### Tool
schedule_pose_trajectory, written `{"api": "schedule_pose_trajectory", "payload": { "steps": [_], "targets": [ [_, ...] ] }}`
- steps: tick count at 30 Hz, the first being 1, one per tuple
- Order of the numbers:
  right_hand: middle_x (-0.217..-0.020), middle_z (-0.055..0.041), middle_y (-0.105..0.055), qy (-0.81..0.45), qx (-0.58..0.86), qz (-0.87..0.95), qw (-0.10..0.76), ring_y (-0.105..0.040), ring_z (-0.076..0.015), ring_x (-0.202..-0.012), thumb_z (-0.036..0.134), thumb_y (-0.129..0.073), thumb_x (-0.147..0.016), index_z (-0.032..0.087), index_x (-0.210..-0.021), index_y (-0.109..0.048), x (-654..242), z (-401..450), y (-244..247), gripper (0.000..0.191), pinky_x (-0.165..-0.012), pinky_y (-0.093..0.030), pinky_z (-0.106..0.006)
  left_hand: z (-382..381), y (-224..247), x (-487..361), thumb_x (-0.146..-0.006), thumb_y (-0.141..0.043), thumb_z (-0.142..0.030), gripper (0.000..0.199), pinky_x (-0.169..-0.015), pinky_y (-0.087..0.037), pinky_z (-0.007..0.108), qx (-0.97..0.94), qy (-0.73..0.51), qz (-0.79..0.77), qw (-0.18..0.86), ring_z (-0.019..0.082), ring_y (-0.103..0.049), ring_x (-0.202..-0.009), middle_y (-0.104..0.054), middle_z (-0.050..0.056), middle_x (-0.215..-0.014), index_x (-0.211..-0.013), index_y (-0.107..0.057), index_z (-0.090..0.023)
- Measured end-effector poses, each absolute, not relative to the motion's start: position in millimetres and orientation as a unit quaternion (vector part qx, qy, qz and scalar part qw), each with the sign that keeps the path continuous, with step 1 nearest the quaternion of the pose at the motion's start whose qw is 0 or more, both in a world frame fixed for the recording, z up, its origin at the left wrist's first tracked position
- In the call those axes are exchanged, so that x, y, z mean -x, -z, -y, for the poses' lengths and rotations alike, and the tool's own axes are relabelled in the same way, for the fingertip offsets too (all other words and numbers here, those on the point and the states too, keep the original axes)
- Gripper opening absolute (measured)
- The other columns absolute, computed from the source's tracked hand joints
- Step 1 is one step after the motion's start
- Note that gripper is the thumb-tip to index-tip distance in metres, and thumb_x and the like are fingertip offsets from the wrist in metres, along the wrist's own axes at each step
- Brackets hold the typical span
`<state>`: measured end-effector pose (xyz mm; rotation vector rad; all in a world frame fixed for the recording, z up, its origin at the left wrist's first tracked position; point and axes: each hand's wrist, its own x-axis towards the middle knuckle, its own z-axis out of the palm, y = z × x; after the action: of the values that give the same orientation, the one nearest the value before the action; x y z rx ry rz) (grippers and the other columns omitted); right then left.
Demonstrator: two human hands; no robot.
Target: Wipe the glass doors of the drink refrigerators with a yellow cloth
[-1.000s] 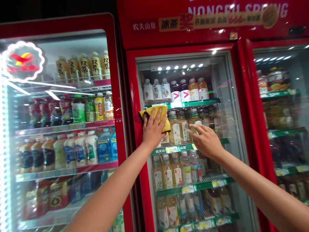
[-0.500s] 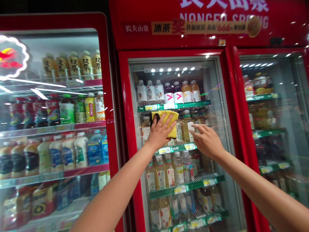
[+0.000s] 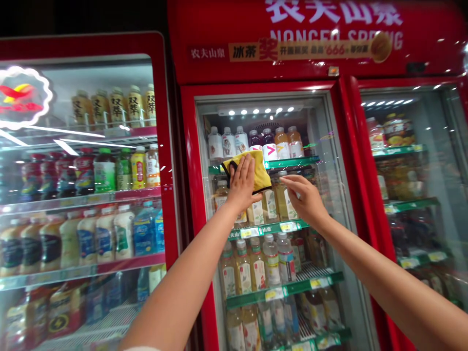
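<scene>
My left hand point(image 3: 241, 184) presses a folded yellow cloth point(image 3: 262, 171) with black edging against the glass door point(image 3: 312, 122) of a red drinks fridge. Its fingers lie extended over the cloth, close together. To the right, my right hand point(image 3: 306, 199) is raised near the same glass, holding nothing, with the fingers slightly bent and the thumb apart. Whether its fingertips touch the pane I cannot tell. Behind the cloth and both hands, a shelf of tea bottles point(image 3: 270, 204) is partly hidden.
Bottles fill several shelves behind the glass, edged with green strips point(image 3: 256, 293). A red door frame point(image 3: 193, 195) borders the pane on the left. Another glass-door fridge point(image 3: 159, 122) stands further left, and a second door point(image 3: 417, 185) is on the right.
My left hand and the cloth have moved up the glass, now overlapping the green strip of the top shelf. My right hand has shifted slightly left and up. The view has tilted slightly.
</scene>
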<state>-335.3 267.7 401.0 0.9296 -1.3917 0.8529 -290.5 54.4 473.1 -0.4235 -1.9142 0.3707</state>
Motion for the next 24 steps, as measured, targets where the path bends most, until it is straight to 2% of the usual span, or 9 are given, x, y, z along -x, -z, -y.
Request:
{"api": "schedule_pose_trajectory", "payload": {
  "steps": [2,4,7,9,11,14,17,20,24],
  "targets": [
    [-0.124,-0.0094,-0.073,-0.381,-0.438,0.573,0.579,-0.07,-0.0225,-0.113,0.012,-0.045,-0.093,0.028,-0.129,-0.071,331.7,-252.8,-413.3,0.047,-0.097,-0.058,-0.041,-39.1,-480.2,284.0,-0.081,-0.078,-0.036,0.119,-0.128,-0.015,0.059,0.214,-0.146,0.813,0.522,0.035,-0.002,-0.16,-0.001,0.023,-0.172,-0.164,0.005,-0.014],
    [-0.131,-0.0096,-0.07,-0.376,-0.461,0.558,0.579,-0.067,-0.0222,-0.12,0.009,-0.043,-0.092,0.026,-0.13,-0.071,328.4,-234.6,-428.0,0.05,-0.102,-0.056,-0.041,-26.6,-485.4,277.1,-0.083,-0.077,-0.035,0.112,-0.127,-0.022,0.055,0.221,-0.142,0.813,0.52,0.033,0.0,-0.16,0.004,0.019,-0.173,-0.164,-0.003,-0.02],
    [-0.143,-0.0094,-0.064,-0.359,-0.477,0.569,0.566,-0.062,-0.0233,-0.13,0.004,-0.04,-0.09,0.025,-0.135,-0.068,325.6,-203.5,-450.1,0.056,-0.108,-0.052,-0.041,-14.1,-482.6,267.6,-0.086,-0.075,-0.044,0.101,-0.126,-0.026,0.056,0.181,-0.119,0.802,0.557,0.033,0.001,-0.159,0.006,0.014,-0.174,-0.164,-0.013,-0.027],
    [-0.15,-0.0105,-0.058,-0.352,-0.476,0.59,0.549,-0.055,-0.0261,-0.139,0.004,-0.039,-0.09,0.023,-0.142,-0.062,323.5,-182.1,-460.3,0.06,-0.113,-0.048,-0.046,-6.0,-474.1,260.9,-0.086,-0.073,-0.05,0.105,-0.125,-0.027,0.059,0.147,-0.096,0.793,0.583,0.036,-0.003,-0.159,0.004,0.016,-0.174,-0.164,-0.007,-0.027],
    [-0.158,-0.0136,-0.048,-0.339,-0.449,0.622,0.544,-0.043,-0.031,-0.148,0.01,-0.041,-0.094,0.021,-0.151,-0.052,319.6,-161.6,-464.2,0.059,-0.118,-0.04,-0.055,4.2,-463.8,253.6,-0.086,-0.072,-0.054,0.112,-0.125,-0.025,0.062,0.122,-0.102,0.79,0.592,0.037,-0.008,-0.159,-0.004,0.021,-0.173,-0.164,0.003,-0.022],
    [-0.167,-0.0144,-0.033,-0.307,-0.382,0.667,0.561,-0.025,-0.0382,-0.155,0.033,-0.051,-0.099,0.023,-0.156,-0.044,312.7,-135.8,-460.8,0.059,-0.122,-0.023,-0.066,20.6,-450.5,244.5,-0.088,-0.069,-0.056,0.116,-0.126,-0.016,0.064,0.096,-0.152,0.789,0.588,0.038,-0.012,-0.159,-0.015,0.027,-0.17,-0.163,0.009,-0.015],
    [-0.17,-0.0095,-0.026,-0.291,-0.353,0.664,0.592,-0.015,-0.0381,-0.158,0.045,-0.06,-0.095,0.03,-0.156,-0.042,311.8,-123.4,-457.5,0.066,-0.124,-0.013,-0.067,29.3,-441.7,241.3,-0.085,-0.071,-0.059,0.123,-0.126,-0.015,0.063,0.085,-0.177,0.787,0.584,0.038,-0.013,-0.158,-0.016,0.028,-0.169,-0.163,0.012,-0.012],
    [-0.169,-0.0058,-0.031,-0.262,-0.365,0.649,0.613,-0.019,-0.0333,-0.157,0.035,-0.06,-0.095,0.033,-0.154,-0.045,321.0,-134.6,-461.0,0.061,-0.125,-0.015,-0.061,26.8,-434.9,240.5,-0.08,-0.076,-0.06,0.131,-0.127,-0.016,0.061,0.098,-0.191,0.789,0.576,0.037,-0.013,-0.158,-0.015,0.027,-0.169,-0.162,0.015,-0.014],
    [-0.164,-0.0069,-0.041,-0.212,-0.346,0.657,0.635,-0.031,-0.027,-0.154,0.024,-0.05,-0.097,0.028,-0.149,-0.052,343.3,-183.0,-452.8,0.052,-0.125,-0.023,-0.051,17.2,-426.2,232.9,-0.086,-0.07,-0.059,0.123,-0.128,-0.014,0.057,0.129,-0.228,0.785,0.561,0.034,-0.013,-0.159,-0.017,0.022,-0.17,-0.163,0.016,-0.018]
  ]
}}
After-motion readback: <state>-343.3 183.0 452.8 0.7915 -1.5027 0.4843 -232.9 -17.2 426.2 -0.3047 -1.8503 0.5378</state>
